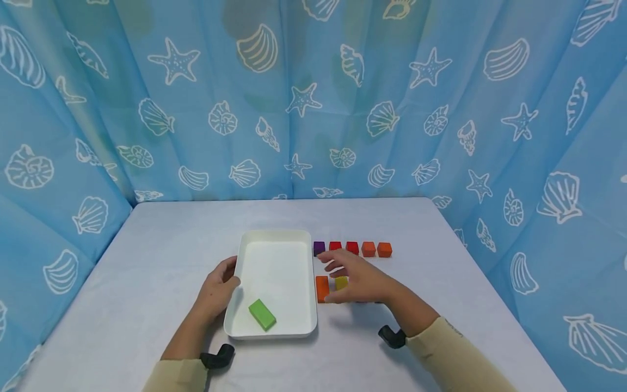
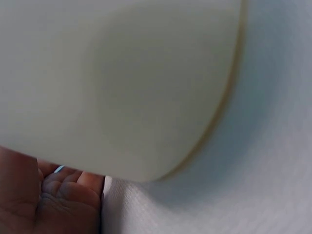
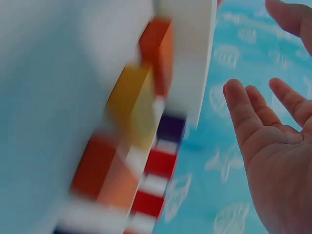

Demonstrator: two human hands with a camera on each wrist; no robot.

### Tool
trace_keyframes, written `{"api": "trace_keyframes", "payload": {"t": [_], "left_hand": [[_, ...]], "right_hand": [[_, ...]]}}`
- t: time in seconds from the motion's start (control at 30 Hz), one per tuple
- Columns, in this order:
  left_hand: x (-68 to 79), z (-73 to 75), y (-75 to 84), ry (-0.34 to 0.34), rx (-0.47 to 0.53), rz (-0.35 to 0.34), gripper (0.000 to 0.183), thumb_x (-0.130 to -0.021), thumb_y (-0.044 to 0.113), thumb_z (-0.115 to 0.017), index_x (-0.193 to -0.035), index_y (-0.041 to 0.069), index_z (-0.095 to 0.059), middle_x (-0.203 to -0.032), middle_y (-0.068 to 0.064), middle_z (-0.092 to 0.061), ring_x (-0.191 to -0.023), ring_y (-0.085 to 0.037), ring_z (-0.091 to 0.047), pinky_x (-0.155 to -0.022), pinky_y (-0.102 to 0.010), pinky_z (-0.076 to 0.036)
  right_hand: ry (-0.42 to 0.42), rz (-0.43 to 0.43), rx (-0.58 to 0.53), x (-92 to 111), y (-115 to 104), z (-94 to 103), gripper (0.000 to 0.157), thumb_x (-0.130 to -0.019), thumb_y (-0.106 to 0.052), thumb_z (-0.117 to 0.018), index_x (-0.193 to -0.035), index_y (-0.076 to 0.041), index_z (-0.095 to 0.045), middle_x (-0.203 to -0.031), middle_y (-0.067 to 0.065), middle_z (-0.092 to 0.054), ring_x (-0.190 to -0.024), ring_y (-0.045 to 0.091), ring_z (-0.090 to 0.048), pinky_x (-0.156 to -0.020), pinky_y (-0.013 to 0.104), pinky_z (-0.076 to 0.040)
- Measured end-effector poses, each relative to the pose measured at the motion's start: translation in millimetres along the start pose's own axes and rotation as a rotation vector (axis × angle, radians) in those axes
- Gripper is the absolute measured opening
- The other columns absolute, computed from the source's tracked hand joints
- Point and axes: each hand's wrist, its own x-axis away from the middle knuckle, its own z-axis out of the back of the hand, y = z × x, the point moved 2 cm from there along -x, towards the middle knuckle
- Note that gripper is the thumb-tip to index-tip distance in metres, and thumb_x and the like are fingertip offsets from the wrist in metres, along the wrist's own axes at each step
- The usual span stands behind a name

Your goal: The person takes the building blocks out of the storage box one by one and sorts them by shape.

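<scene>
A white tray (image 1: 276, 272) lies on the table, with one green block (image 1: 262, 314) near its front end. My left hand (image 1: 215, 291) holds the tray's left side, thumb at the rim and fingers outside the wall. Over the blocks right of the tray, my right hand (image 1: 360, 280) hovers with fingers spread and nothing in them. Below it are an orange block (image 1: 322, 289) beside the tray, a yellow block (image 1: 341, 282) and others partly hidden by the hand. The right wrist view shows the yellow block (image 3: 131, 102) next to a reddish-orange block (image 3: 97, 165).
Behind the hand runs a row of small cubes: a purple cube (image 1: 319, 249), two red ones (image 1: 352, 247) and two orange ones (image 1: 384, 250). A blue curtain (image 1: 294, 136) with shell prints closes off the table's back and sides. The table (image 1: 161, 245) has a white cover.
</scene>
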Motion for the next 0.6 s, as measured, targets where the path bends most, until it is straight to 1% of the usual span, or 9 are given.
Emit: {"api": "trace_keyframes", "payload": {"t": [0.13, 0.27, 0.33, 0.4, 0.5, 0.53, 0.6], "left_hand": [[0.1, 0.1, -0.5, -0.003, 0.010, -0.011, 0.063, -0.101, 0.009, -0.049, -0.163, 0.004, -0.038, -0.162, -0.020, -0.045, -0.150, -0.040, -0.041, -0.122, -0.057, -0.033], [-3.5, -1.1, -1.5, -0.004, 0.005, -0.006, 0.064, -0.101, 0.011, -0.050, -0.164, 0.006, -0.038, -0.162, -0.019, -0.045, -0.151, -0.038, -0.042, -0.122, -0.056, -0.034], [-5.1, -0.9, -2.4, -0.002, 0.002, -0.006, 0.064, -0.101, 0.011, -0.050, -0.163, 0.007, -0.038, -0.162, -0.018, -0.046, -0.151, -0.038, -0.042, -0.122, -0.056, -0.034], [-6.0, -0.2, -3.2, -0.001, 0.000, -0.016, 0.064, -0.101, 0.010, -0.050, -0.163, 0.006, -0.039, -0.162, -0.019, -0.046, -0.150, -0.038, -0.043, -0.122, -0.056, -0.034], [-5.5, 1.1, -3.5, -0.004, 0.004, -0.026, 0.063, -0.101, 0.009, -0.050, -0.163, 0.005, -0.039, -0.162, -0.020, -0.046, -0.150, -0.038, -0.043, -0.122, -0.056, -0.035], [-5.2, 1.6, -3.6, -0.006, 0.007, -0.028, 0.063, -0.101, 0.009, -0.049, -0.163, 0.004, -0.038, -0.162, -0.020, -0.046, -0.150, -0.038, -0.043, -0.122, -0.056, -0.035], [-4.3, 2.8, -4.2, -0.006, 0.006, -0.027, 0.063, -0.101, 0.009, -0.049, -0.163, 0.003, -0.038, -0.162, -0.021, -0.045, -0.150, -0.039, -0.042, -0.121, -0.056, -0.035]], "right_hand": [[-0.099, 0.064, -0.012, -19, -20, -19.3, 0.086, -0.080, -0.022, -0.094, -0.154, -0.016, -0.052, -0.148, 0.011, -0.056, -0.126, 0.030, -0.063, -0.094, 0.046, -0.061], [-0.201, 0.126, 0.011, -38, -33, -36.2, 0.081, -0.083, -0.025, -0.091, -0.154, -0.016, -0.052, -0.150, 0.010, -0.055, -0.128, 0.030, -0.062, -0.100, 0.044, -0.059], [-0.248, 0.167, 0.042, -47, -37, -45.1, 0.081, -0.084, -0.025, -0.090, -0.155, -0.014, -0.052, -0.151, 0.010, -0.055, -0.129, 0.028, -0.061, -0.103, 0.043, -0.057], [-0.292, 0.188, 0.072, -55, -42, -55.2, 0.081, -0.085, -0.025, -0.090, -0.155, -0.013, -0.052, -0.151, 0.007, -0.055, -0.129, 0.024, -0.059, -0.104, 0.039, -0.056], [-0.353, 0.207, 0.130, -65, -47, -71.3, 0.080, -0.085, -0.023, -0.090, -0.154, -0.014, -0.052, -0.149, 0.002, -0.056, -0.129, 0.017, -0.057, -0.103, 0.032, -0.054], [-0.369, 0.202, 0.156, -68, -48, -77.0, 0.080, -0.084, -0.024, -0.091, -0.154, -0.016, -0.053, -0.149, -0.001, -0.056, -0.128, 0.014, -0.056, -0.103, 0.030, -0.053], [-0.404, 0.206, 0.214, -73, -51, -87.2, 0.080, -0.085, -0.023, -0.091, -0.155, -0.017, -0.053, -0.148, -0.004, -0.056, -0.129, 0.010, -0.055, -0.106, 0.028, -0.050]]}}
